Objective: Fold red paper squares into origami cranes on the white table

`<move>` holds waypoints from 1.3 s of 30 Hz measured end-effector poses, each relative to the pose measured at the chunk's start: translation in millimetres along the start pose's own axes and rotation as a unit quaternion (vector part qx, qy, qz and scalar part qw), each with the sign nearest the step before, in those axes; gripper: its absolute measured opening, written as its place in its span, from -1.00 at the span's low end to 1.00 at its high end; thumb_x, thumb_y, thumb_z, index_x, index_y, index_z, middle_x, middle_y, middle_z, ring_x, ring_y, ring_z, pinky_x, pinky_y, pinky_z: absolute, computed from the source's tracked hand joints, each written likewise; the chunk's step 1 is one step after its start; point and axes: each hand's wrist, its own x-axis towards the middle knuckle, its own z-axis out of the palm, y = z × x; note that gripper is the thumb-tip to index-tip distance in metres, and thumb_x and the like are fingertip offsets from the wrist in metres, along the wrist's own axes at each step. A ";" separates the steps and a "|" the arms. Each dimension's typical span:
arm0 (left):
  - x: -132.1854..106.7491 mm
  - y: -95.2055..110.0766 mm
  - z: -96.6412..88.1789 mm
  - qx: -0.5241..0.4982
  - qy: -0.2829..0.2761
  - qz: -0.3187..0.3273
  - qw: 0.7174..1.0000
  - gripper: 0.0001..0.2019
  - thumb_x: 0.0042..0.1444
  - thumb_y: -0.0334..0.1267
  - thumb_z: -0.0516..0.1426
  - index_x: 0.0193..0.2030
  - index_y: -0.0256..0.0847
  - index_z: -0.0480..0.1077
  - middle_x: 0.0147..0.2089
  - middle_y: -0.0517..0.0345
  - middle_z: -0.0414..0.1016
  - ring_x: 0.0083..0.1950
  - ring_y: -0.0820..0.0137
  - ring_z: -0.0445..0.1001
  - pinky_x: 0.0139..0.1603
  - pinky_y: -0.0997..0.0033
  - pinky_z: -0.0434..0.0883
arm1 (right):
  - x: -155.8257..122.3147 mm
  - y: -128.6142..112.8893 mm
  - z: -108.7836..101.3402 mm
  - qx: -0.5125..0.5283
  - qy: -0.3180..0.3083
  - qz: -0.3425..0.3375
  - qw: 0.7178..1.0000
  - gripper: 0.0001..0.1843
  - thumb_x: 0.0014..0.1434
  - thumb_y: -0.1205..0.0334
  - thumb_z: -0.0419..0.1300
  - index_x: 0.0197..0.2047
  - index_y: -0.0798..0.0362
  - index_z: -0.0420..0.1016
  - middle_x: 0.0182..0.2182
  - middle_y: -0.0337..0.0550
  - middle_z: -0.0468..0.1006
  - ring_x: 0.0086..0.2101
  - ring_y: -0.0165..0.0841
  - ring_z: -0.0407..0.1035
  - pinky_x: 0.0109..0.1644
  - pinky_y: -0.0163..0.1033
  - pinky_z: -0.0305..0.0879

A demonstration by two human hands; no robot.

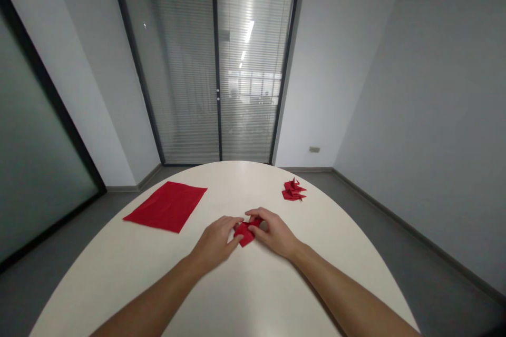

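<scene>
A small folded piece of red paper (245, 236) is between my two hands, just above or on the table in front of me. My left hand (215, 242) pinches its left side between thumb and fingers. On the other side, my right hand (274, 231) has its thumb and fingers closed on the paper's right part. The fingers partly hide the folds, so its full shape does not show.
Left on the round white table (237, 174) lies a flat sheet of red paper (168, 206). Several folded red paper cranes (293, 190) sit close together at the back right. Beyond the table are a glass door with blinds (253, 116) and grey walls.
</scene>
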 end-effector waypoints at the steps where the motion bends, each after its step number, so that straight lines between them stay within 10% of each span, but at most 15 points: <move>1: 0.3 0.0 -0.2 -0.005 0.003 -0.002 1.000 -0.69 0.19 -0.30 0.17 0.09 -0.12 0.44 0.02 0.04 0.57 0.04 0.20 0.52 0.08 0.19 0.43 | 0.2 -1.1 -0.7 -0.008 0.002 -0.005 1.000 -0.62 0.21 0.39 0.21 0.10 -0.03 0.43 -0.14 -0.15 0.58 -0.16 -0.31 0.46 0.01 -0.15 0.38; 10: 3.1 0.8 1.0 -0.083 0.029 -0.016 0.996 -0.74 0.20 -0.40 0.10 0.01 -0.13 0.42 -0.08 0.09 0.54 -0.08 0.30 0.51 -0.01 0.29 0.42 | -3.0 13.2 2.2 -0.052 0.060 0.010 0.997 -0.44 0.21 0.26 0.25 0.25 -0.03 0.26 0.13 0.00 0.43 0.08 -0.20 0.35 0.18 -0.03 0.28; 15: 4.0 0.1 1.3 -0.095 0.059 0.011 0.994 -0.80 0.20 -0.45 0.05 -0.10 -0.14 0.39 -0.10 0.09 0.49 -0.10 0.31 0.47 -0.04 0.30 0.42 | -4.7 15.9 4.8 -0.010 0.019 0.076 0.997 -0.37 0.24 0.17 0.24 0.32 -0.03 0.14 -0.01 -0.04 0.56 -0.34 -0.35 0.44 -0.22 -0.18 0.41; 39: 1.2 6.2 -2.4 -0.101 0.019 -0.052 0.993 -0.79 0.24 -0.27 0.13 0.02 -0.08 0.41 -0.11 0.16 0.63 -0.10 0.30 0.58 -0.04 0.34 0.43 | 0.3 3.3 3.6 0.040 0.032 0.037 0.998 -0.65 0.28 0.17 0.23 0.12 -0.03 0.41 -0.21 -0.15 0.63 -0.20 -0.30 0.52 -0.11 -0.19 0.42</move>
